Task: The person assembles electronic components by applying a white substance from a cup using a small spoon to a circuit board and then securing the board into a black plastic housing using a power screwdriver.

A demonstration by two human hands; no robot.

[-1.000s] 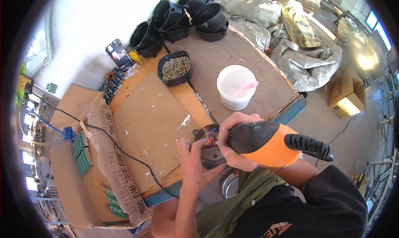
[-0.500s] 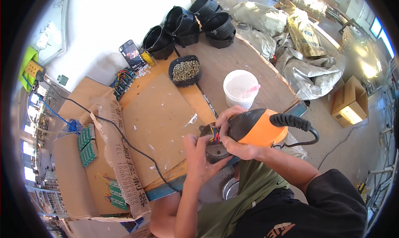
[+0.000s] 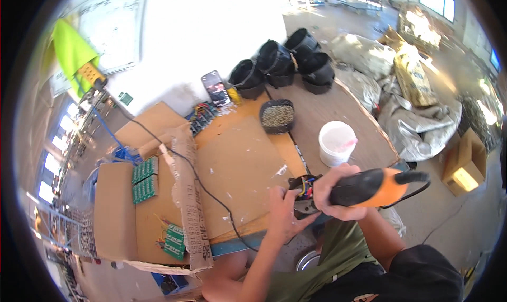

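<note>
My right hand (image 3: 340,194) is wrapped round an orange-and-black corded power tool (image 3: 372,188), whose thick black cord sleeve points to the right. Its working tip is hidden behind my fingers. Just left of it, my left hand (image 3: 285,215) grips a black housing (image 3: 305,208) between fingers and thumb at the table's near edge. Red, blue and yellow wires (image 3: 306,186) show inside the housing. Beyond my hands stands a white bucket (image 3: 332,157) with a pink handle or stick at its rim. A black bowl (image 3: 278,129) of small metallic pieces sits farther back.
An open cardboard box (image 3: 113,207) with green circuit boards (image 3: 145,179) stands at left, a black cable (image 3: 198,181) running over it. Black pots (image 3: 274,64) and a phone (image 3: 215,88) are at the back. Sacks (image 3: 422,122) and another carton (image 3: 465,162) lie right on the floor.
The view has shifted, so the scene sits lower and farther right. My right hand now wraps round the tool's black end, where its fingers earlier reached the housing; the left keeps the housing.
</note>
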